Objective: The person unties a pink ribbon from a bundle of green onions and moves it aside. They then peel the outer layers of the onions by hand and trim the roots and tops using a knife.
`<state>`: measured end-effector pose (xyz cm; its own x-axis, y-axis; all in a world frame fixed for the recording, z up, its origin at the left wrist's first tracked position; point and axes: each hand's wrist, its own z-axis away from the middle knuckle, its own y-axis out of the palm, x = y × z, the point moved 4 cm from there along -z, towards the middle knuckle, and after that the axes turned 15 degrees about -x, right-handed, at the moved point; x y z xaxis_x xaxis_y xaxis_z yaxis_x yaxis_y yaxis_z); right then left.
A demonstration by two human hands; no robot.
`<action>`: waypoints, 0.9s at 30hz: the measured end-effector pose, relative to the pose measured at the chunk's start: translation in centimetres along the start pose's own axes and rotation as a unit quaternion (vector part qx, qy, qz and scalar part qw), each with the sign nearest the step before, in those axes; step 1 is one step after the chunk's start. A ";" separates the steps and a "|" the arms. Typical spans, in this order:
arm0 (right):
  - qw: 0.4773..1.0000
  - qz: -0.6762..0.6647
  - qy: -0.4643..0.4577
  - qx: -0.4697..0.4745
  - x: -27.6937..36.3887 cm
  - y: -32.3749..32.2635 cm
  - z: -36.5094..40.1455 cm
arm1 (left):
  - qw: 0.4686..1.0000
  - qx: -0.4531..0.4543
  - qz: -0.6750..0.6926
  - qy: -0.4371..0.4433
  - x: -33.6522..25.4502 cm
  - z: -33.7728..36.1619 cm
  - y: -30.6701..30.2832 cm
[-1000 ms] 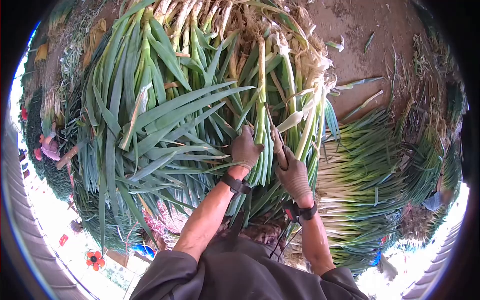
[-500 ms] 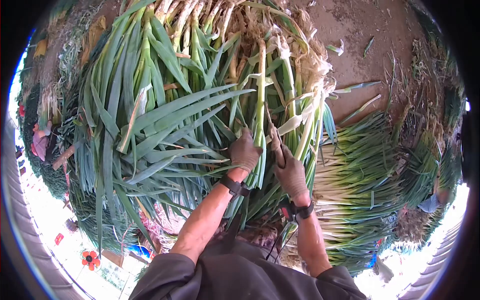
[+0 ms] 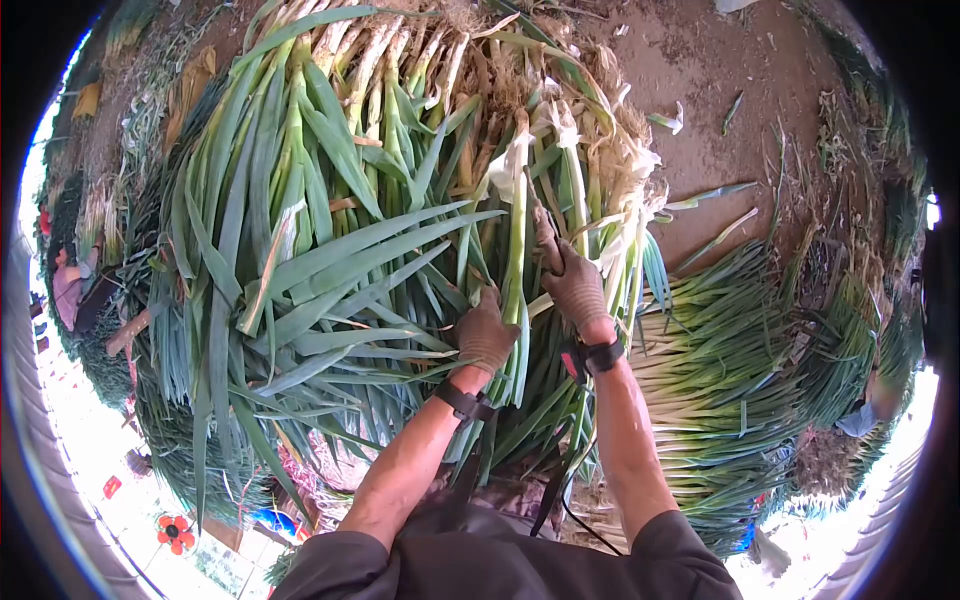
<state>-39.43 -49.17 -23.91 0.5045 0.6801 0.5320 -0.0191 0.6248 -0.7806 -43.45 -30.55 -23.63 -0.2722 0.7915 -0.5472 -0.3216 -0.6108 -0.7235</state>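
Note:
A green onion stalk (image 3: 516, 240) stands out lengthwise in front of me, its root end away from me and a pale loose leaf by its white part. My left hand (image 3: 487, 334), in a brown glove, is closed round its leafy lower part. My gloved right hand (image 3: 577, 287) grips a knife-like tool (image 3: 547, 240) by its handle, just right of the stalk; the thin tip lies close beside the stalk. Large uncut onions with long green leaves (image 3: 330, 265) lie under and left of my hands, with roots at the far end.
Rows of trimmed onions (image 3: 700, 390) lie at the right. Brown ground (image 3: 690, 70) with scattered leaf scraps shows at the upper right. A person (image 3: 70, 285) is at the far left edge. An orange flower-shaped object (image 3: 176, 534) is at the lower left.
My right hand has moved up and away from me with the tool. The left hand and stalk sit slightly lower in view, and a pale leaf layer now hangs loose near the white part.

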 end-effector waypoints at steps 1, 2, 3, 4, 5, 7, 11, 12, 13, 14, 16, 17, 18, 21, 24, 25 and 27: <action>1.000 -0.002 -0.003 -0.008 0.1 0.2 -0.8 | 1.000 -0.001 0.005 -0.002 0.2 0.0 0.1; 1.000 -0.006 -0.003 -0.010 0.1 0.4 -1.7 | 1.000 -0.002 0.009 -0.003 0.4 0.0 0.3; 1.000 -0.010 -0.004 -0.012 0.3 0.6 -2.7 | 1.000 -0.004 0.014 -0.005 0.4 0.0 0.2; 1.000 -0.015 -0.003 -0.014 0.4 0.7 -3.5 | 1.000 0.003 0.016 -0.014 0.5 -0.1 0.2; 1.000 -0.019 -0.002 -0.016 0.5 0.9 -4.4 | 1.000 0.010 0.018 -0.023 0.6 0.0 0.3; 1.000 -0.013 -0.011 -0.023 0.9 1.5 -6.5 | 0.999 0.020 0.013 -0.028 0.5 -0.2 0.4; 0.999 -0.008 -0.031 -0.029 1.2 3.1 -11.1 | 0.999 0.020 0.020 -0.020 0.7 -0.5 0.7; 0.999 -0.005 -0.032 -0.029 1.2 3.2 -11.6 | 0.999 0.018 0.031 -0.020 0.9 -0.5 0.8; 0.999 -0.005 -0.033 -0.031 1.0 3.1 -11.6 | 0.997 0.017 0.067 -0.027 1.2 -0.7 1.2; 0.999 -0.004 -0.033 -0.033 0.7 3.0 -11.6 | 0.994 0.017 0.104 -0.035 1.7 -0.8 1.5; 0.997 -0.027 -0.064 -0.047 0.1 2.1 -9.9 | 0.987 0.022 0.152 -0.054 1.7 -0.9 1.4; 0.996 -0.047 -0.061 -0.040 -0.7 1.6 -7.9 | 0.984 0.028 0.165 -0.064 1.4 -0.9 1.0; 0.995 -0.067 -0.058 -0.033 -1.1 0.9 -5.5 | 0.981 0.034 0.178 -0.075 1.0 -0.9 0.5; 0.997 -0.037 -0.066 0.032 -2.9 -1.5 2.0 | 0.984 0.027 0.157 -0.083 0.2 -0.6 0.1; 0.969 -0.193 0.071 0.137 -5.8 -2.2 7.4 | 0.989 -0.002 0.141 -0.034 0.5 0.5 1.5; 0.948 -0.251 0.100 0.168 -6.6 -2.0 8.2 | 0.994 -0.012 0.113 -0.002 -0.4 1.0 1.2; 0.947 -0.268 0.100 0.145 -8.3 -2.6 8.2 | 0.996 -0.036 0.052 0.060 -2.2 2.0 0.7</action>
<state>-50.71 -53.30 -23.62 0.6618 0.1671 0.7308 0.0650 0.9584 -0.2779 -44.92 -32.74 -22.12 -0.1892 0.7237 -0.6636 -0.2310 -0.6897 -0.6863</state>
